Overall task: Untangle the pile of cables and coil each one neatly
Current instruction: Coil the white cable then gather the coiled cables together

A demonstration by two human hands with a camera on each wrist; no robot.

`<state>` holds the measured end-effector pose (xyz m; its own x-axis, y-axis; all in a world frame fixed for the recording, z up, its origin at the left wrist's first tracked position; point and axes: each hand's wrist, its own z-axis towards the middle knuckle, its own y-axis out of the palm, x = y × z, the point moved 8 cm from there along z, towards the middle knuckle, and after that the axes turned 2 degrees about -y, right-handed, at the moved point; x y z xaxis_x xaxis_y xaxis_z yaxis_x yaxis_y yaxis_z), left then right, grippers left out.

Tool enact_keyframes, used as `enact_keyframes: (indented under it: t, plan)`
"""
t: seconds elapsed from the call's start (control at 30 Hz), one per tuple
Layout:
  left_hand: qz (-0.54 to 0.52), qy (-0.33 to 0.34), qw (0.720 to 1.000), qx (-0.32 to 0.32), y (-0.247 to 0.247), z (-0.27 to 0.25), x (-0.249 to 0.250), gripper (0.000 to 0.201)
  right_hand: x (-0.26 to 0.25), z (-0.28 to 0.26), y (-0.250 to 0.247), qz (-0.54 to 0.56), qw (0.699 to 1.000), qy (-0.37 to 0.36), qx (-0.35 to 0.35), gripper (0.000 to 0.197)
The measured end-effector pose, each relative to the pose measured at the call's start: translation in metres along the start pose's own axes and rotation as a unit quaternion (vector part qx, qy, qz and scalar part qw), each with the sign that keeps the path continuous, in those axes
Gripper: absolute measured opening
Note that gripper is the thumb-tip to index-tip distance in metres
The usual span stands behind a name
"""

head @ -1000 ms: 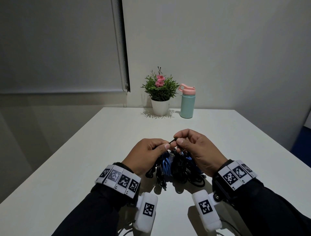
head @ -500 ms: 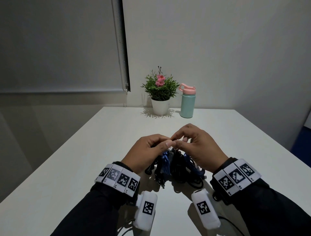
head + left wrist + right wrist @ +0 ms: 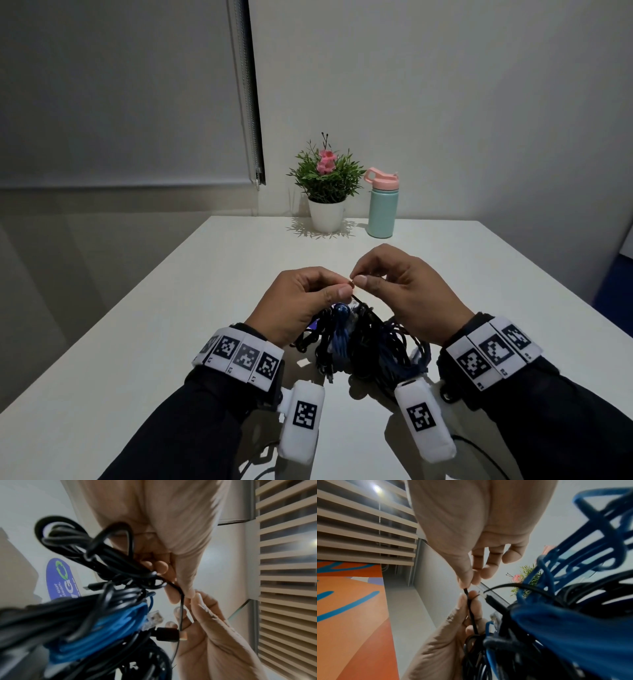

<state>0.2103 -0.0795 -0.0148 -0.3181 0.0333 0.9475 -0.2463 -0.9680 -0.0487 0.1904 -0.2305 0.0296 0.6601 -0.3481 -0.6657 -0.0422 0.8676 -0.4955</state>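
Note:
A tangled pile of black and blue cables [image 3: 363, 342] lies on the white table [image 3: 164, 342] between my wrists. Above it my left hand [image 3: 345, 292] and right hand [image 3: 358, 280] meet, and each pinches the same thin black cable [image 3: 359, 301] between thumb and fingertip. In the left wrist view the thin black cable [image 3: 181, 609] runs from my left hand [image 3: 186, 595] down across the fingers of my right hand [image 3: 197, 615], beside a blue coil [image 3: 120, 622] and a black plug [image 3: 166, 635]. The right wrist view shows my right hand [image 3: 467, 586] pinching the strand [image 3: 471, 615] just above my left hand [image 3: 467, 601].
A potted plant [image 3: 327, 181] and a mint bottle with a pink lid [image 3: 383, 209] stand at the table's far edge by the wall. A window blind hangs at the left. The table edges slope away on both sides.
Both hands stay together over the pile. My right hand has lifted a little and re-pinched the thin black cable higher up; the left hand has followed slightly.

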Motion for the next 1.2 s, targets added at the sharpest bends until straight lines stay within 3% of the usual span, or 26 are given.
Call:
enact_keyframes:
  t: [0.13,0.33,0.53,0.63,0.7,0.8,1.07,1.2]
  plan:
    - [0.111,0.011,0.994,-0.01,-0.006,0.001,0.001,0.007,-0.01,0.003,-0.01,0.036,0.999,-0.014,0.035,0.01]
    - [0.095,-0.014,0.993,-0.071,0.009,-0.002,-0.007,0.012,-0.003,0.004,-0.018,0.136,0.989,0.029,0.053,0.005]
    - [0.092,-0.019,0.994,-0.052,0.007,-0.001,-0.016,0.006,0.014,0.003,-0.003,0.238,0.967,0.089,0.025,0.007]
    - [0.092,-0.011,0.995,-0.038,0.004,0.001,-0.018,0.005,0.023,0.002,-0.001,0.161,0.98,0.114,0.001,0.022]
    - [0.088,-0.013,0.996,-0.021,0.0,0.001,-0.02,0.005,0.026,0.001,-0.002,0.02,0.991,0.117,-0.055,0.018]
    - [0.091,-0.02,0.996,-0.012,-0.002,0.001,-0.021,0.004,0.028,-0.006,0.008,-0.13,0.972,0.113,-0.157,0.01]
    - [0.14,-0.061,0.986,-0.061,0.005,-0.006,-0.028,0.011,0.025,-0.011,0.018,-0.181,0.975,0.07,-0.107,0.006]
    - [0.224,-0.066,0.972,-0.038,0.007,-0.008,-0.027,0.013,0.029,-0.011,0.021,-0.14,0.983,0.089,-0.082,0.005]
